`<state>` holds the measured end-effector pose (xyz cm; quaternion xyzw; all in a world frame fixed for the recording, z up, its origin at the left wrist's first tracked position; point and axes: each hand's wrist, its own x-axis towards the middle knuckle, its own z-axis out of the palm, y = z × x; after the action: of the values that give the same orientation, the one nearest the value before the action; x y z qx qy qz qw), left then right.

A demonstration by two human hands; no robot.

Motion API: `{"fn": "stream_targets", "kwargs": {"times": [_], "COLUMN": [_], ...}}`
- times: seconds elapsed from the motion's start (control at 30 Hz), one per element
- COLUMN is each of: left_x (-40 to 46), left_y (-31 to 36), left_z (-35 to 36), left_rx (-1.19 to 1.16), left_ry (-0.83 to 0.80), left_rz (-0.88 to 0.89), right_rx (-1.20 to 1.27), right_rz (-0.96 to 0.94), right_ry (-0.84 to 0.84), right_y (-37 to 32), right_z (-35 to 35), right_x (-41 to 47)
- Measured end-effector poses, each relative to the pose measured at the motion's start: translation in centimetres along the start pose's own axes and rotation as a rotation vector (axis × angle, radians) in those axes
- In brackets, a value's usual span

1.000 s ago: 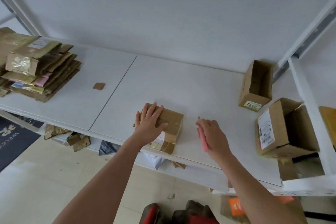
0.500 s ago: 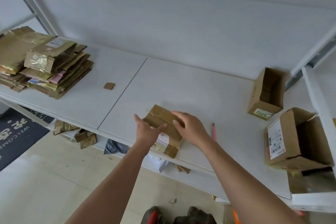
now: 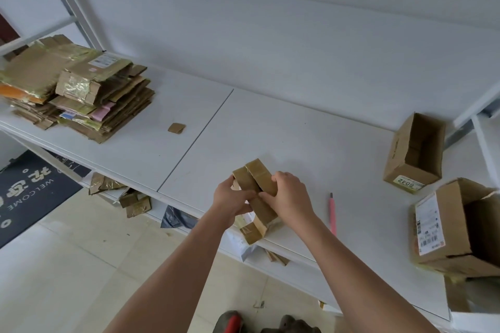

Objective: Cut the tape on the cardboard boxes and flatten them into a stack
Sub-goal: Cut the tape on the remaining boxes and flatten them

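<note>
The left hand (image 3: pixel 232 199) and right hand (image 3: pixel 289 197) are both curled round the small brown cardboard box wrapped in shiny tape (image 3: pixel 255 199), gripped from either side with its top flaps lifted apart. The box is held at the front edge of the white shelf board (image 3: pixel 297 138), roughly 6 o'clock on the surface.

A slim pink cutter (image 3: pixel 332 213) is laid flat on the shelf just beside the right wrist, at about 4 o'clock. A messy stack of flattened brown cardboard (image 3: pixel 78 94) is piled way over at 10 o'clock, with a tiny cardboard scrap (image 3: pixel 176 128) near it. An open brown box with a "6042" sticker (image 3: pixel 414 154) is seen at 2 o'clock, and a bigger labelled open box (image 3: pixel 454 227) at 3 o'clock.

Behind it all, a plain white wall (image 3: pixel 270 35); below, pale floor tiles (image 3: pixel 67 265) and a dark welcome mat (image 3: pixel 29 189) at 8 o'clock.
</note>
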<state>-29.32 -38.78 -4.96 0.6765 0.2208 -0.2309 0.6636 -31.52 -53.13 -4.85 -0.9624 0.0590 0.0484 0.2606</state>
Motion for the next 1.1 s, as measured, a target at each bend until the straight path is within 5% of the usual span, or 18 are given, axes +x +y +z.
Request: {"fn": "stream_targets", "kwargs": {"times": [0.27,0.5,0.9,1.1], "left_x": [0.9,0.8,0.5,0.3], "left_y": [-0.4,-0.2,2.1,1.2], "left_z": [0.4,0.8,0.0,1.3], "left_rx": [0.043,0.097,0.235,0.586], "left_ry": [0.036,0.048,0.123,0.199], "left_rz": [-0.005,-0.010,0.380,0.474], "right_rx": [0.373,0.417,0.822,0.771], "right_rz": [0.120,0.109,0.126,0.139], "right_ry": [-0.125,-0.243,-0.130,-0.032], "right_y": [1.2,2.5,3.3,3.7], "right_z": [-2.6,-3.7,-2.3,-0.2], "right_x": [1.0,1.8,-0.7,-1.1]}}
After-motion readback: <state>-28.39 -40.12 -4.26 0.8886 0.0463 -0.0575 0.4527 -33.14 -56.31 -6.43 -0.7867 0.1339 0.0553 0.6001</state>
